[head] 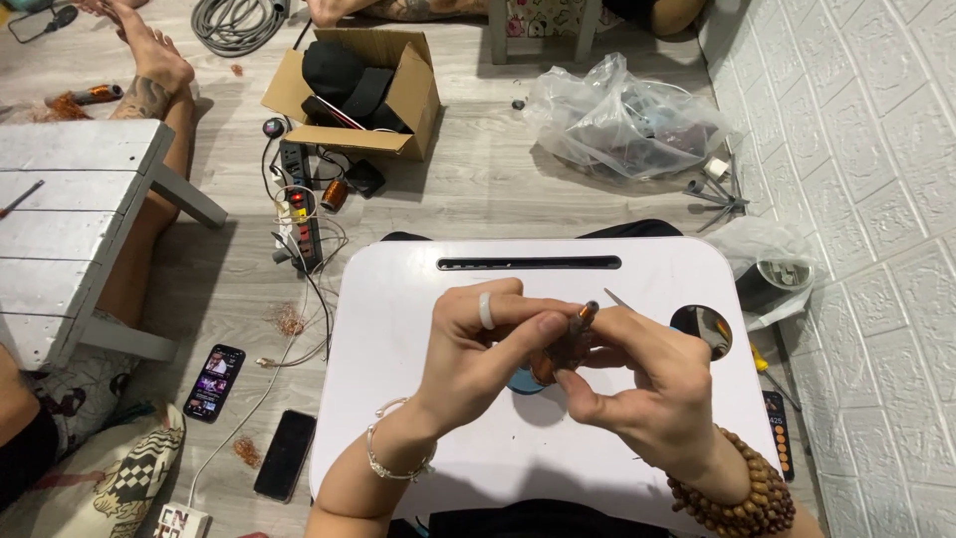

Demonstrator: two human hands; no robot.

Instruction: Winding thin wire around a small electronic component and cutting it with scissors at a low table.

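Observation:
Both my hands meet over the middle of a white lap table (398, 299). My left hand (473, 349), with a white ring on one finger, pinches a small copper-wound cylindrical part (581, 321) from the left. Gripping the same part from the right, my right hand (647, 384) also has a thin metal point (619, 299) sticking up past its fingers. A small blue thing (520, 383) on the table is mostly hidden under my hands.
A cardboard box (418, 95) of dark items, a power strip (301, 214) with cables and a copper coil (334, 193) lie beyond the table. Two phones (214, 382) (285, 453) rest on the floor at left, by another person's legs (149, 95) and a white bench (70, 209). A plastic bag (622, 120) sits near the brick wall.

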